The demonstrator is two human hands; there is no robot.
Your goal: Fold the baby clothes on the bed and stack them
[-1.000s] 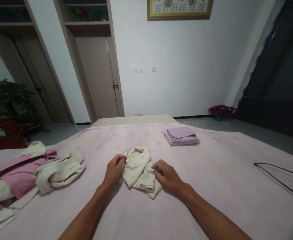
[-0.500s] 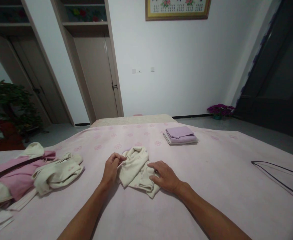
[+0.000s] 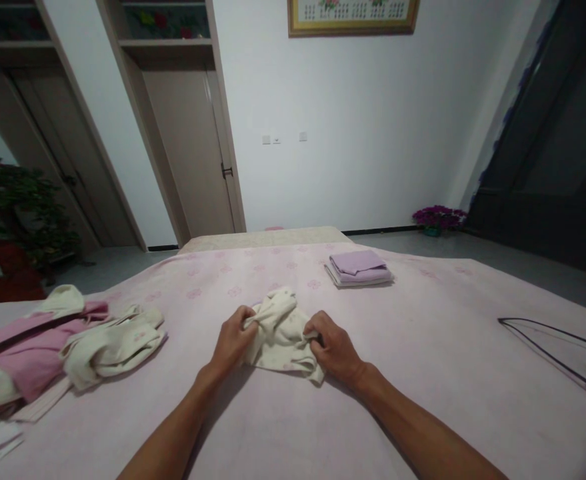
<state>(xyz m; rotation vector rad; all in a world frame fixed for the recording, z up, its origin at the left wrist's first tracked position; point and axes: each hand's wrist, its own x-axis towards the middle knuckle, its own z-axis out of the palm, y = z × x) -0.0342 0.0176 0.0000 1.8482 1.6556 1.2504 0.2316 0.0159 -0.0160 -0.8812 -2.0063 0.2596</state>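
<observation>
A small cream garment (image 3: 280, 337) with faint prints lies crumpled in the middle of the pink-and-white bedspread (image 3: 293, 433). Its exact kind is not clear from the folds. My left hand (image 3: 235, 337) is closed on its left edge, fingers pinching the cloth. On the opposite side my right hand (image 3: 335, 347) grips a bunched part of the same garment, thumb and fingers pressed together. Between the two hands the fabric is drawn up into creases, and its lower edge rests on the bedspread.
A folded lilac stack of cloth (image 3: 360, 265) lies beyond my right hand. At left is a heap of pink clothes (image 3: 37, 353) beside another cream garment (image 3: 115, 347). A black clothes hanger (image 3: 547, 347) lies at right. A pale surface (image 3: 267, 239) adjoins the far edge.
Both hands have closed on the cream garment. The cloth has gone from lying fairly flat in folds to being bunched and slightly raised between them.
</observation>
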